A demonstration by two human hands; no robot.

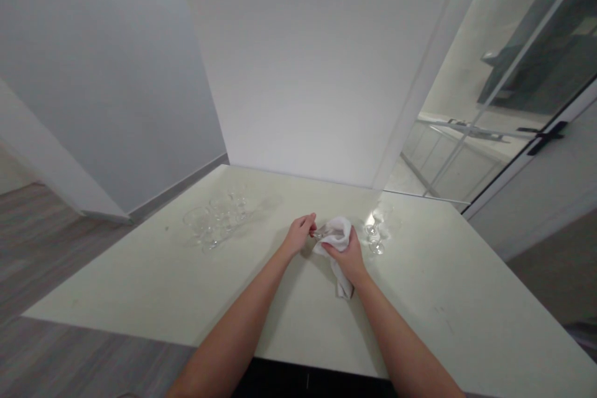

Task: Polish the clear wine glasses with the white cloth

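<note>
Between my two hands, over the middle of the table, is a clear stemmed glass (319,234), mostly hidden by a white cloth (339,228). My left hand (298,234) pinches the glass at its left end, where a little of it shows beside the fingers. Wrapped around the cloth, my right hand (351,256) presses it about the other end of the glass. A loose tail of the cloth hangs down toward the tabletop below that hand.
Several clear stemmed glasses (209,240) stand on the left of the pale table (448,298). More clear glasses (377,247) are just right of my right hand. A white wall (308,87) rises behind the table, with a glass-paned door (471,106) at right.
</note>
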